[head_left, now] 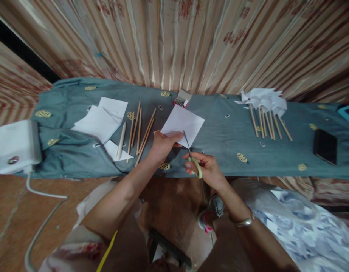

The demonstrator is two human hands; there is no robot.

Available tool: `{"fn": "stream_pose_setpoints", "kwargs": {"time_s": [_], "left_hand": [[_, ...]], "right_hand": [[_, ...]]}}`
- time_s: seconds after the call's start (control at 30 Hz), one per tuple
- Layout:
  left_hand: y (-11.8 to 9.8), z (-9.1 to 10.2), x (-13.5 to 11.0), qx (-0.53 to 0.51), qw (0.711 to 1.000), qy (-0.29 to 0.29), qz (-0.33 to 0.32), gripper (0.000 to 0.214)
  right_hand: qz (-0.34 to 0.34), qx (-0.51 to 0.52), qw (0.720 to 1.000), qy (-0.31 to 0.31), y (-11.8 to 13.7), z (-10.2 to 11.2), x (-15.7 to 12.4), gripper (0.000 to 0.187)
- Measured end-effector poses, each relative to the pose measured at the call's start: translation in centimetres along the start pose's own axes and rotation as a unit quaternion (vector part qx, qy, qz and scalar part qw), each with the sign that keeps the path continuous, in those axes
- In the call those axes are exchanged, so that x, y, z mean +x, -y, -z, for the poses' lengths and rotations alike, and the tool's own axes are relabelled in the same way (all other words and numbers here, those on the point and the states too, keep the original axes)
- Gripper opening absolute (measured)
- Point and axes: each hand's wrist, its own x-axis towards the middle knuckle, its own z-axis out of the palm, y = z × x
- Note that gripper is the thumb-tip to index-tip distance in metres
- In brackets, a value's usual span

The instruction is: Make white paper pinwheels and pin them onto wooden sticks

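My left hand (pixel 165 144) pinches the lower left side of a white square sheet of paper (pixel 183 120), thumb on top and fingers underneath. The sheet is held above the cloth with one corner pointing towards me. In my right hand (pixel 207 166) are scissors with pale green handles (pixel 196 168), my fingers through the loops. Their blades (pixel 186 140) reach over the paper at its near corner. Whether they are cutting into it at this instant is hard to make out.
Paper sheets (pixel 97 124), a whitish stick (pixel 121 140) and several wooden sticks (pixel 138 130) lie left. Behind the sheet sits a small open box of metal bits (pixel 181 101). Paper pinwheels on sticks (pixel 263 102), a dark phone (pixel 325 146) and a white corded device (pixel 19 146) rest on the green cloth (pixel 219 132).
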Motion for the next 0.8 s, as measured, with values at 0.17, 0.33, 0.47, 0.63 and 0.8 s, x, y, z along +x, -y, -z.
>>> {"fn": "stream_pose_setpoints", "kwargs": {"time_s": [0.17, 0.33, 0.47, 0.63, 0.8], "left_hand": [[-0.07, -0.09, -0.11, 0.001, 1.000, 0.002, -0.002, 0.027], [-0.07, -0.08, -0.12, 0.005, 1.000, 0.004, -0.006, 0.028], [0.02, -0.05, -0.03, 0.001, 1.000, 0.000, -0.002, 0.029], [-0.04, -0.05, -0.06, -0.004, 1.000, -0.005, 0.003, 0.029], [-0.01, -0.02, -0.06, -0.009, 1.000, -0.007, 0.005, 0.029]], "right_hand": [[0.003, 0.000, 1.000, -0.004, -0.02, 0.01, 0.02, 0.040], [0.001, 0.007, 1.000, 0.001, 0.14, -0.05, 0.00, 0.038], [-0.007, 0.014, 1.000, -0.006, 0.20, -0.12, 0.00, 0.039], [-0.016, 0.024, 0.999, -0.014, 0.09, -0.08, 0.12, 0.040], [-0.015, 0.020, 1.000, -0.012, 0.01, -0.06, 0.21, 0.041]]}}
